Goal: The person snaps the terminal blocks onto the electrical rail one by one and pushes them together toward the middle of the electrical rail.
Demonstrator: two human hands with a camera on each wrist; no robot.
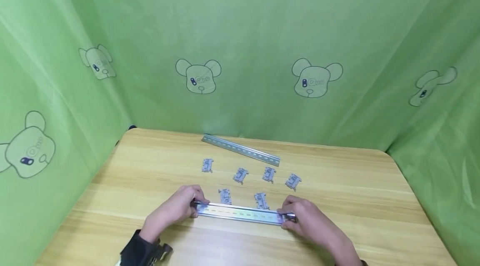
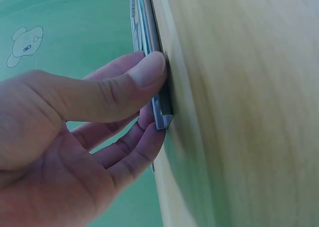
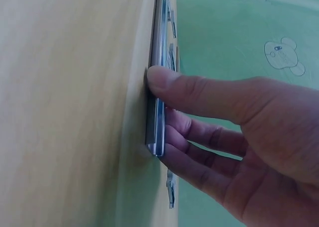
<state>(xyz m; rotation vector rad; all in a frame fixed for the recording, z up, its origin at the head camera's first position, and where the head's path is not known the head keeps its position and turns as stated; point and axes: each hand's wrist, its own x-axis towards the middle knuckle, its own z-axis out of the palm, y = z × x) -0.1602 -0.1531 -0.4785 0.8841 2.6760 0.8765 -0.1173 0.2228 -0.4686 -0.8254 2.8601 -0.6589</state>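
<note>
A slotted metal rail (image 1: 240, 216) lies between the two hands, its long axis running left to right across the person's front, the right end slightly closer to the body. Neither hand is nearer: the left hand (image 1: 185, 199) pinches the left end, the right hand (image 1: 304, 217) the right — thumbs on the near edge, closed to the rail's width. Just beyond sit two grey blocks (image 1: 261, 201), contact unclear; farther across the worktop (image 1: 356, 195), four more — then a second rail (image 1: 243, 150), slanting.
</note>
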